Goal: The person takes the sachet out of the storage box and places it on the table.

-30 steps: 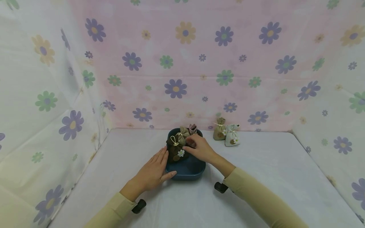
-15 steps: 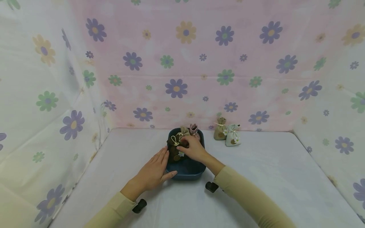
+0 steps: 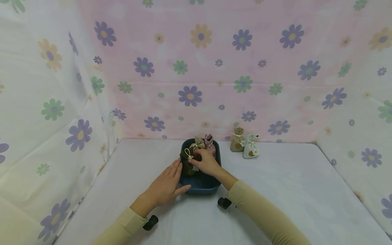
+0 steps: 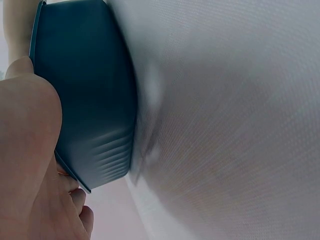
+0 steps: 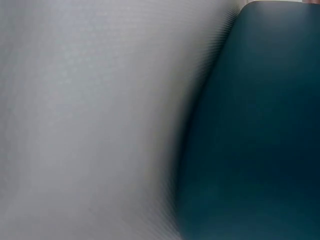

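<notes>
A dark brown drawstring pouch (image 3: 186, 166) with a cream cord and a white flower leans in the left part of a dark blue basin (image 3: 202, 190). My right hand (image 3: 207, 165) reaches over the basin and pinches this pouch near its neck, thumb in front; part of the pouch is hidden behind it. My left hand (image 3: 165, 185) rests along the basin's left rim, fingers straight and thumb spread toward the front corner. In the left wrist view the palm lies against the basin wall (image 4: 85, 85). Behind the brown pouch, a tan pouch (image 3: 199, 143) and a pink pouch (image 3: 210, 144) stand in the basin.
Right of the basin, near the back edge of the white-covered table (image 3: 275, 183), stand a beige pouch (image 3: 236, 144) and a pale green pouch (image 3: 250, 151) with white flowers. Flower-printed cloth (image 3: 171, 102) walls the table at the back and both sides.
My right hand has moved left across the basin, from the right side of the brown pouch to its neck. The left hand has stayed on the rim.
</notes>
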`<state>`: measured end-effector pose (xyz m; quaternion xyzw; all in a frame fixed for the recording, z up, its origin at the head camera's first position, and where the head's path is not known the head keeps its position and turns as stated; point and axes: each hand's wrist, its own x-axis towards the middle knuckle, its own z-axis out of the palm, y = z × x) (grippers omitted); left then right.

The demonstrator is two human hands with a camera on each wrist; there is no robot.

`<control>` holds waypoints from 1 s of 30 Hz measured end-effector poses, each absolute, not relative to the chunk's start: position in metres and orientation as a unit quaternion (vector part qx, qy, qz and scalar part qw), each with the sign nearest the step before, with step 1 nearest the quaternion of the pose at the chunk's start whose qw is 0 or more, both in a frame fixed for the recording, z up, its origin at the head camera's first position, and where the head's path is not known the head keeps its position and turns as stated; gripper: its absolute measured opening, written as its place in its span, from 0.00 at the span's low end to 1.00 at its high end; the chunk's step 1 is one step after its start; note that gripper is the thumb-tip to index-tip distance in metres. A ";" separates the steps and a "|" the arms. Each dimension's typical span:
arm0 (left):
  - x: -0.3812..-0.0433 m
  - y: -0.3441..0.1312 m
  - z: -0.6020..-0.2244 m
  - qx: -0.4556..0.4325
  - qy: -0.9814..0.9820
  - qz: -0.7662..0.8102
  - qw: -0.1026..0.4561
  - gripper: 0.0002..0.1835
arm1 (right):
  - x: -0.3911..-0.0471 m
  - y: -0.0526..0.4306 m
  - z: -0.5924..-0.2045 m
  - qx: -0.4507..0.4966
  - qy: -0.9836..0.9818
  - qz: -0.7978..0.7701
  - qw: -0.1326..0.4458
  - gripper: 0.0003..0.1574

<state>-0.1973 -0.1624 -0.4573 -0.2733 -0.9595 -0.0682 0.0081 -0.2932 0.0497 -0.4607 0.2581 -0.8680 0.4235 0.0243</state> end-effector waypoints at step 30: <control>-0.197 -0.163 -0.462 -0.271 -0.959 -0.076 0.018 0.54 | -0.280 0.072 -0.423 0.243 -0.861 0.445 0.047 0.16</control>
